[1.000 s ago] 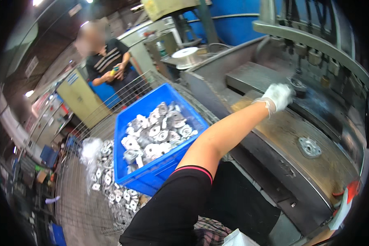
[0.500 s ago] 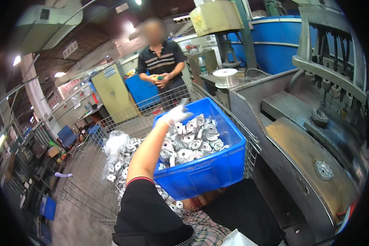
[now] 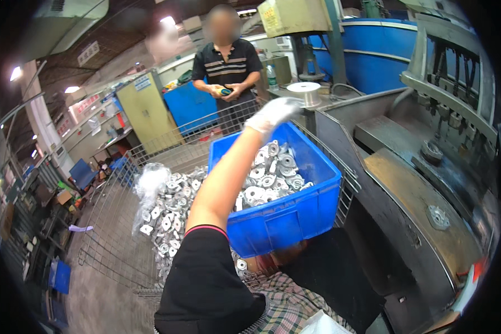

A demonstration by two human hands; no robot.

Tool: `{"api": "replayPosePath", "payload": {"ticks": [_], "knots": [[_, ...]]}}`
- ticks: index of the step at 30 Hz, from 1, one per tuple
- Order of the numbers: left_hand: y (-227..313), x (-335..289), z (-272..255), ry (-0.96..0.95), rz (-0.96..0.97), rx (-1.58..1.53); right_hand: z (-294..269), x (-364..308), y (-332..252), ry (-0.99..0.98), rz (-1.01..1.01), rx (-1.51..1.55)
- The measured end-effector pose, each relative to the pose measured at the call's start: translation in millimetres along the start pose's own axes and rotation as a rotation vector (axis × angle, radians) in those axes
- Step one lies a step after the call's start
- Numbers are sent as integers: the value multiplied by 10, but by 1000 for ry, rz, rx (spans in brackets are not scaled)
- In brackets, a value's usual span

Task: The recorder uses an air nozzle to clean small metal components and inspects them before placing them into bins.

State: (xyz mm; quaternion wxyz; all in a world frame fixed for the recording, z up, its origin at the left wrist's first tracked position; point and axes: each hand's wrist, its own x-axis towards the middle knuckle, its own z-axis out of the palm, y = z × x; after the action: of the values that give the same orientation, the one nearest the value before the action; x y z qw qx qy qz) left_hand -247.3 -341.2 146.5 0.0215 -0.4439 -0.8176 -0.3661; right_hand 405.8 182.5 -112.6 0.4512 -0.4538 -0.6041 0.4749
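My left hand (image 3: 274,116), in a white glove with greyish fingertips, is raised over the far side of a blue plastic bin (image 3: 284,225). Its fingers reach out to the right, somewhat smeared by motion, and I see nothing held in them. Below the hand, many small silvery metal castings (image 3: 267,181) with round centre holes fill part of the bin. My forearm crosses above the bin's left wall and hides some of them. More loose castings (image 3: 170,209) lie in a wire-mesh cage to the left. No part of my right hand can be made out.
The wire cage (image 3: 103,239) surrounds the bin. At right stands a machine with hanging spindles (image 3: 456,117); one casting (image 3: 438,217) lies on its metal table. A white spool (image 3: 304,93) stands behind the bin. Beyond the cage, a person (image 3: 228,72) holds a small yellow-green object.
My left hand has lifted from just above the castings and swung right across the bin. The view has shifted slightly. The person behind the cage still stands there.
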Motion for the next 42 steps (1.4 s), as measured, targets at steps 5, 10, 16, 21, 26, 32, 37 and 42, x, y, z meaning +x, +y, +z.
{"api": "replayPosePath", "payload": {"ticks": [5, 10, 16, 21, 26, 32, 37, 42], "knots": [[1098, 22, 1174, -378, 201, 179, 269, -92, -140, -13, -88, 116], [1581, 273, 2415, -602, 348, -13, -160, -177, 2, 126, -198, 153], [1677, 154, 3036, -634, 277, -73, 668, -747, -847, 68, -74, -47], [2143, 137, 3516, -532, 323, 53, 488, -873, -1001, 81, -70, -28], [2036, 349, 3774, -381, 372, 188, 652, -840, -1044, 90, -55, -59], [2421, 229, 3727, -330, 387, -98, 369, -697, -610, 99, -112, 31], [2331, 298, 4644, -356, 404, -913, 130, -225, -55, 90, -126, 111], [2407, 418, 5022, -601, 176, -1457, 119, -91, 85, 249, -326, 60]]}}
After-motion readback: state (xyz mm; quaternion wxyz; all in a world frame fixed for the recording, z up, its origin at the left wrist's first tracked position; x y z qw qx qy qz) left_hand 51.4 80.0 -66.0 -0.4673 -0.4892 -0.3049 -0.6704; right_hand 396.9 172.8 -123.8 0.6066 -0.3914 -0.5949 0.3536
